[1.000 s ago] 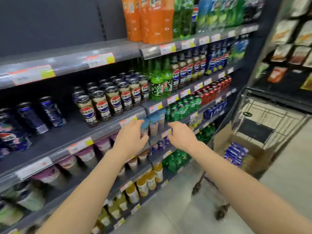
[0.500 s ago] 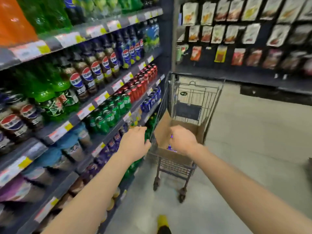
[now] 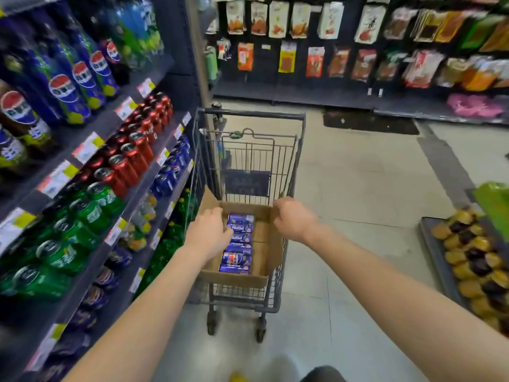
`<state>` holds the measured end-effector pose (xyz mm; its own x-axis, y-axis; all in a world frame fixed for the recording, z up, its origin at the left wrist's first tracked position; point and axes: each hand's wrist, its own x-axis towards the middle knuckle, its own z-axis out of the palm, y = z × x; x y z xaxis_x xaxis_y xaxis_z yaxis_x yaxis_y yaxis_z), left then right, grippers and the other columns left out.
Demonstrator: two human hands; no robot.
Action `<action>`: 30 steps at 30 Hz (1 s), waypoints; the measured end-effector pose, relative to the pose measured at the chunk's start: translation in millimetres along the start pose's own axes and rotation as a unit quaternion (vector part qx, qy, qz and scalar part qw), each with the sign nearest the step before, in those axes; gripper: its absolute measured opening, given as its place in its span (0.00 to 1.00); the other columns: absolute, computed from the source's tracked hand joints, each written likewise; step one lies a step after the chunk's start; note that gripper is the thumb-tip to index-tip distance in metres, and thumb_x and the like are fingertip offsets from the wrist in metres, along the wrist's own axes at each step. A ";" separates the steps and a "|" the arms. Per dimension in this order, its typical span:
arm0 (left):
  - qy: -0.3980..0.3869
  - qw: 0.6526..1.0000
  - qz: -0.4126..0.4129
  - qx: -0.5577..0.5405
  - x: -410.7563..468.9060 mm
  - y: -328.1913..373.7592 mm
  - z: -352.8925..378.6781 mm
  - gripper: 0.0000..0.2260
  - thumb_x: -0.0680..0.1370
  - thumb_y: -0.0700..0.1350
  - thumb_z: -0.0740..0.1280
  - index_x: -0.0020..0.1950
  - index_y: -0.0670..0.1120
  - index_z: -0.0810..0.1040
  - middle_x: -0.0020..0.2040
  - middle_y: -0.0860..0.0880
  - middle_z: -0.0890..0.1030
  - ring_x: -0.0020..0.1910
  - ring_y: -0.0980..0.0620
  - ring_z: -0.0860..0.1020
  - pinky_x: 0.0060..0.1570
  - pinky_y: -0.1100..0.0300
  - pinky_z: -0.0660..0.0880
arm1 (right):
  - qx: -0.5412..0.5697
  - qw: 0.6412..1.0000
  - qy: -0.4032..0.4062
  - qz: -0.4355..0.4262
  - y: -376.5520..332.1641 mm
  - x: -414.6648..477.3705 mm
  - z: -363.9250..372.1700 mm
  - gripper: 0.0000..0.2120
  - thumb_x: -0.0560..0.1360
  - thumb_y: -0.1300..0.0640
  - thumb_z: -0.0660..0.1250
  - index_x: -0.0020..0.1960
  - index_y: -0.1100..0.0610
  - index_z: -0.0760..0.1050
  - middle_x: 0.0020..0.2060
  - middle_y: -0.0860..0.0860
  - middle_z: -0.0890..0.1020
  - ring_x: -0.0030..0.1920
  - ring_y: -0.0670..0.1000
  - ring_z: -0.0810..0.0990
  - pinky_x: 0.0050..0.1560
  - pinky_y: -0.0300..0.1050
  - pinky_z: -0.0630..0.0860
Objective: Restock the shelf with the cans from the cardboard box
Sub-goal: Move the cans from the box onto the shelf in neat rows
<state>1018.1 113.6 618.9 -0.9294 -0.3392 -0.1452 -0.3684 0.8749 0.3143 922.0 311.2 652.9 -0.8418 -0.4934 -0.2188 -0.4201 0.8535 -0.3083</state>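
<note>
Cardboard box, mid-frame in the shopping cart, holds a row of blue Pepsi cans, so restocking looks unfinished. The left hand reaches over them, fingers spread, gripping none. The right hand curls by the flap; whether it grips, I cannot tell.

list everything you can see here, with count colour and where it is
cart: one, grey wire, in the aisle
cardboard box: one, brown, in the cart
boxed cans: about six showing, blue, lying in a row
red cans: many, on the shelving at left
green cans: many, same level, nearer
bottles: several, blue, level above
snack packets: many, mixed colours, hanging at the back
left hand: over the boxed cans
right hand: fingers loosely curled, at the box's right flap
</note>
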 end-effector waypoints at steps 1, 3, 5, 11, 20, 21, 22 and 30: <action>0.000 1.000 0.002 0.003 13.8 4.3 3.8 0.27 0.81 0.55 0.64 0.77 0.45 0.66 0.71 0.44 0.75 0.66 0.42 0.76 0.63 0.46 0.76 | -0.001 1.000 -0.002 0.005 8.0 13.2 -1.4 0.14 0.77 0.57 0.66 0.62 0.56 0.78 0.58 0.55 0.81 0.58 0.57 0.81 0.58 0.52 0.80; -0.006 1.000 0.006 0.012 42.0 13.2 10.5 0.26 0.81 0.54 0.64 0.77 0.44 0.67 0.71 0.43 0.75 0.67 0.42 0.76 0.64 0.48 0.75 | -0.004 1.000 -0.006 0.011 26.2 41.0 -2.6 0.19 0.77 0.56 0.67 0.67 0.56 0.76 0.62 0.55 0.79 0.61 0.57 0.79 0.61 0.54 0.79; -0.005 1.000 0.005 0.012 70.0 20.4 19.6 0.25 0.81 0.54 0.64 0.75 0.44 0.69 0.68 0.44 0.77 0.64 0.43 0.78 0.62 0.49 0.76 | -0.010 1.000 -0.020 0.006 45.2 70.6 -3.5 0.19 0.77 0.56 0.66 0.68 0.57 0.75 0.64 0.55 0.79 0.63 0.58 0.79 0.63 0.54 0.78; -0.018 0.995 -0.092 0.024 134.3 46.1 46.1 0.24 0.80 0.54 0.64 0.73 0.44 0.70 0.67 0.42 0.76 0.64 0.40 0.77 0.63 0.47 0.75 | -0.020 0.995 -0.060 -0.077 89.7 170.5 -9.0 0.21 0.77 0.57 0.64 0.71 0.55 0.74 0.67 0.55 0.78 0.65 0.58 0.78 0.64 0.52 0.77; -0.055 0.966 -0.251 0.000 183.6 89.9 79.2 0.25 0.80 0.54 0.64 0.74 0.45 0.69 0.67 0.42 0.76 0.65 0.40 0.75 0.63 0.47 0.74 | -0.048 0.969 -0.137 -0.198 131.5 272.5 -13.7 0.20 0.76 0.56 0.63 0.67 0.56 0.75 0.63 0.56 0.79 0.61 0.60 0.80 0.60 0.55 0.79; -0.064 0.963 -0.263 -0.003 185.7 89.7 81.7 0.25 0.80 0.55 0.64 0.74 0.45 0.68 0.67 0.42 0.75 0.65 0.40 0.75 0.63 0.46 0.74 | -0.049 0.967 -0.143 -0.207 133.9 280.0 -11.4 0.20 0.76 0.56 0.63 0.68 0.55 0.75 0.64 0.56 0.79 0.61 0.59 0.79 0.60 0.55 0.79; -0.071 0.958 -0.278 -0.004 187.1 88.3 84.3 0.24 0.80 0.55 0.64 0.73 0.45 0.69 0.67 0.42 0.75 0.65 0.39 0.75 0.63 0.46 0.74 | -0.051 0.963 -0.153 -0.214 134.9 287.3 -8.4 0.20 0.76 0.56 0.63 0.68 0.55 0.75 0.63 0.55 0.79 0.61 0.59 0.79 0.60 0.54 0.79; -0.093 0.916 -0.389 -0.034 187.1 51.9 101.9 0.20 0.80 0.55 0.64 0.66 0.44 0.70 0.65 0.41 0.75 0.64 0.38 0.75 0.62 0.47 0.74 | -0.100 0.931 -0.222 -0.273 103.1 334.7 25.0 0.13 0.76 0.57 0.64 0.60 0.56 0.77 0.59 0.55 0.80 0.57 0.59 0.81 0.52 0.50 0.79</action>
<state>827.3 130.8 512.5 -0.3682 -0.7806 -0.5050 -0.9239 0.3679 0.1048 605.4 229.9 524.7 -0.2795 -0.8459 -0.4543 -0.8368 0.4466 -0.3166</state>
